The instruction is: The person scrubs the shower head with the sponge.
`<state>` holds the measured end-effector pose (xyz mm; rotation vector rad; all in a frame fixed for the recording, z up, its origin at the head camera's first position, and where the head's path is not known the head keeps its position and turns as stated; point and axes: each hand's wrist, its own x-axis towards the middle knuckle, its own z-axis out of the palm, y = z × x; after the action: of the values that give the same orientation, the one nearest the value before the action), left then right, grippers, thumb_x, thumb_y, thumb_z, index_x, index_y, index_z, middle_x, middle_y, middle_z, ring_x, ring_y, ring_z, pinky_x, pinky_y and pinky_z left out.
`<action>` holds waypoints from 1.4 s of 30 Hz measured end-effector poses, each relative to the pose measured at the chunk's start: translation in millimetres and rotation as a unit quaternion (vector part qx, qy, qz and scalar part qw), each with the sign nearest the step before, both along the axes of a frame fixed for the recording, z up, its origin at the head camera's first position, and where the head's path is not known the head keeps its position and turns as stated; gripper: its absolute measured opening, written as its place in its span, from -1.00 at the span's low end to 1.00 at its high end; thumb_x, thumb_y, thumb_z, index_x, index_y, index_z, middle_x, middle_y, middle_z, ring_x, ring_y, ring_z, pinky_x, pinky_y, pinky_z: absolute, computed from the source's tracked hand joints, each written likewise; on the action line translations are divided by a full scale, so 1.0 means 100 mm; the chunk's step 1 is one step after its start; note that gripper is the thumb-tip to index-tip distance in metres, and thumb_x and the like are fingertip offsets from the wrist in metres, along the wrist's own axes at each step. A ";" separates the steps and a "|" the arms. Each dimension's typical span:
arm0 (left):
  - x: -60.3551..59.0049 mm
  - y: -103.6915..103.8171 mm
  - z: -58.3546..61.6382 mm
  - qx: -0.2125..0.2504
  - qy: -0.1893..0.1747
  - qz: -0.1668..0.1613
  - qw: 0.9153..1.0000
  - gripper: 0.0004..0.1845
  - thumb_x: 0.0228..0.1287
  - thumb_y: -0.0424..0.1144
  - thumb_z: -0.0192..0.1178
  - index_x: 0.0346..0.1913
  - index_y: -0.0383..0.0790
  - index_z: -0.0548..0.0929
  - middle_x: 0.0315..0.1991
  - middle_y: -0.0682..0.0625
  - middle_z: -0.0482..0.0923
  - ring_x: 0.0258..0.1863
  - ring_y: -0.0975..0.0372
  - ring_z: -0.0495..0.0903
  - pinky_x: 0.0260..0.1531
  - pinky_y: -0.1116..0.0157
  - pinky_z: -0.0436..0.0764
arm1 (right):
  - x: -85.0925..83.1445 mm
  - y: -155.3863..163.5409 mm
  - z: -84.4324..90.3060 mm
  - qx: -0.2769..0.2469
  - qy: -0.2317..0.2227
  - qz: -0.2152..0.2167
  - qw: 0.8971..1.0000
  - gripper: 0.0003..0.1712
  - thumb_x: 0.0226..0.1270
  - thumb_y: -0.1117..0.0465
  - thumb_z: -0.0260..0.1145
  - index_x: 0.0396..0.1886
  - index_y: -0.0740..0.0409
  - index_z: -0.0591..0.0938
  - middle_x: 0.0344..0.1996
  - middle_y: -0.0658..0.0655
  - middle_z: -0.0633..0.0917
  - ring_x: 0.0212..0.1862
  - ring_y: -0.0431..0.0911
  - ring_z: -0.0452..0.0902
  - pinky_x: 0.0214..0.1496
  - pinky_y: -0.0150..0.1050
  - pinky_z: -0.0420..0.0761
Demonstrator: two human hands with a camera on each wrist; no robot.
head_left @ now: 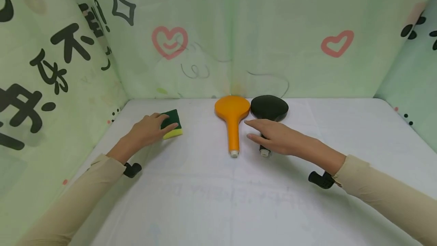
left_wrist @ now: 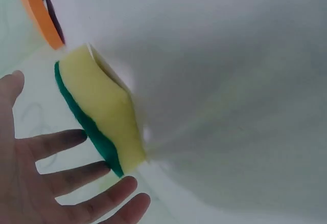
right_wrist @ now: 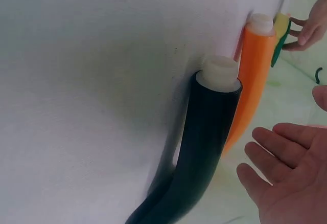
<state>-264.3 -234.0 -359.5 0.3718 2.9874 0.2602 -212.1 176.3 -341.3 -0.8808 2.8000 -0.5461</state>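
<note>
Gaping fingers [left_wrist: 76, 175] off sponge [left_wrist: 104, 111], wrist-view only.

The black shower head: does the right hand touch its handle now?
Apart. In the right wrist view the right hand is open, with green backdrop visible between its fingers and the black shower head handle.

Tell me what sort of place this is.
Probably a small staged tabletop booth, not a real bathroom: a white-covered table is walled by pale green printed cloth, with only a sponge, an orange shower head and a black shower head laid out.
</note>
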 end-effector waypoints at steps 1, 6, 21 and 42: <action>-0.02 0.03 0.00 0.002 -0.001 0.004 1.000 -0.07 0.44 0.45 -0.16 0.51 -0.27 0.31 0.48 -0.34 0.24 0.37 -0.32 0.30 0.10 -0.29 0.51 | -0.03 -0.03 0.00 0.002 0.000 0.002 1.000 -0.32 0.64 -0.08 0.06 0.53 0.24 0.31 0.46 0.27 0.40 0.51 0.20 0.23 0.51 0.19 0.21; -0.12 0.19 0.02 -0.004 0.001 0.018 1.000 -0.14 0.42 0.32 0.10 0.46 -0.33 0.33 0.38 -0.37 0.32 0.12 -0.24 0.53 -0.02 -0.14 0.62 | -0.16 -0.22 0.01 0.011 -0.005 -0.005 1.000 -0.44 0.60 0.08 0.15 0.40 0.35 0.45 0.27 0.30 0.59 0.31 0.16 0.51 0.36 0.11 0.47; -0.18 0.27 0.03 0.015 -0.031 0.003 0.999 -0.19 0.40 -0.05 0.26 0.50 -0.45 0.18 0.40 -0.43 0.24 0.09 -0.18 0.52 0.04 -0.06 0.61 | -0.44 -0.50 -0.04 -0.061 -0.228 -0.156 0.959 -0.57 0.51 -0.05 0.25 -0.24 0.27 0.70 -0.41 0.09 0.71 -0.37 -0.11 0.62 -0.23 -0.31 0.64; -0.18 0.32 -0.02 0.014 -0.028 0.016 0.999 -0.21 0.55 0.11 0.07 0.45 -0.53 0.21 0.39 -0.47 0.24 0.13 -0.25 0.52 0.12 -0.13 0.57 | -0.52 -0.48 -0.12 -0.520 -0.570 -0.169 0.614 -0.49 0.69 0.07 -0.27 0.46 0.21 0.04 0.00 0.21 0.61 0.18 0.06 0.49 0.05 -0.12 0.66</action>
<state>-282.1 -202.5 -361.6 0.3140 2.9404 0.3109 -263.7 128.2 -353.7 0.1038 1.2269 -1.9733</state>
